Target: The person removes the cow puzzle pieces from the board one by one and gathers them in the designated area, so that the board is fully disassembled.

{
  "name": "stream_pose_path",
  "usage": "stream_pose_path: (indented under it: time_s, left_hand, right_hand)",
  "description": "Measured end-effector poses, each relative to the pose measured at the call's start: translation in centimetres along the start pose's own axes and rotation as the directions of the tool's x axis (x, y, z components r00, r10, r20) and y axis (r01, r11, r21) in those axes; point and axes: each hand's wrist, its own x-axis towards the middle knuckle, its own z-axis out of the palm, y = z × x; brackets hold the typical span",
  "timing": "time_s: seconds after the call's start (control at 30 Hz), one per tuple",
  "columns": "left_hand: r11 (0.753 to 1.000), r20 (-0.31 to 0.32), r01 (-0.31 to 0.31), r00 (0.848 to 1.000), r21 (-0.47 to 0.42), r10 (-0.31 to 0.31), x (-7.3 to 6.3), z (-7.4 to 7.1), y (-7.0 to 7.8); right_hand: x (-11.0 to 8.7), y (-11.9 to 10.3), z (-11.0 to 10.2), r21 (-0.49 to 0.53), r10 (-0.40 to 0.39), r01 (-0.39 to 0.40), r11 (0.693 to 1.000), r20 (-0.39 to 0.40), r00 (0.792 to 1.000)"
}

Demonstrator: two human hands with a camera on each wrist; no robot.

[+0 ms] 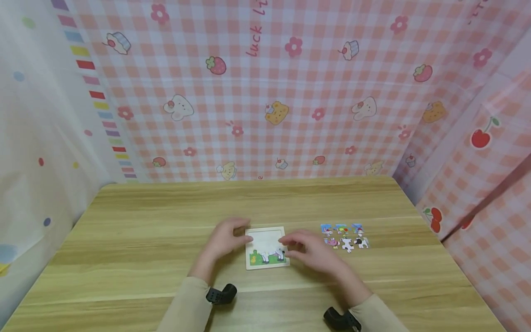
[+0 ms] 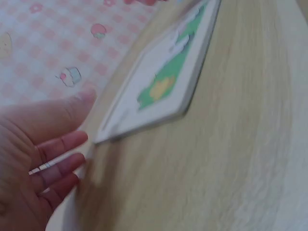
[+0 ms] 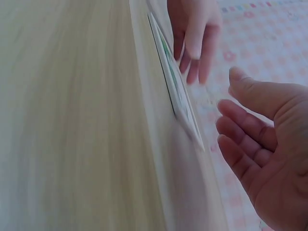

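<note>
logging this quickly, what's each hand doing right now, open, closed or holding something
Left hand: open, holding nothing, by the square, pale-rimmed puzzle tray.
Right hand: open, holding nothing, near the tray's right edge.

The table (image 1: 157, 230) has a yellowish wood-grain top, streaked lighter and darker. Around mid-width, a square, pale-rimmed board (image 1: 261, 236) lies flat, green along its near side. To the board's right, six colourful puzzle pieces (image 1: 347, 244) lie in two rows of three, seemingly unjoined, though they show very small.
</note>
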Motion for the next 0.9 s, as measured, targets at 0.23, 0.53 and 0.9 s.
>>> stream_pose_path:
  time_s: [0.23,0.53,0.9]
  left_hand:
    - [0.993,0.038,-0.071,0.997,0.099,0.067,0.3,0.0,-0.8]
    - [0.973,0.058,-0.164,0.986,0.160,0.156,0.1,0.1,-2.1]
    - [0.970,0.042,-0.173,0.985,0.172,0.168,-0.2,0.2,-2.2]
  right_hand:
    - [1.8,-1.5,1.7,0.008,-0.029,0.029,1.000,0.047,0.998]
    - [3.2,-1.8,3.2,-0.033,0.000,0.003,0.999,0.090,0.996]
    - [4.2,-2.4,4.5,-0.052,0.006,0.001,0.999,0.138,0.990]
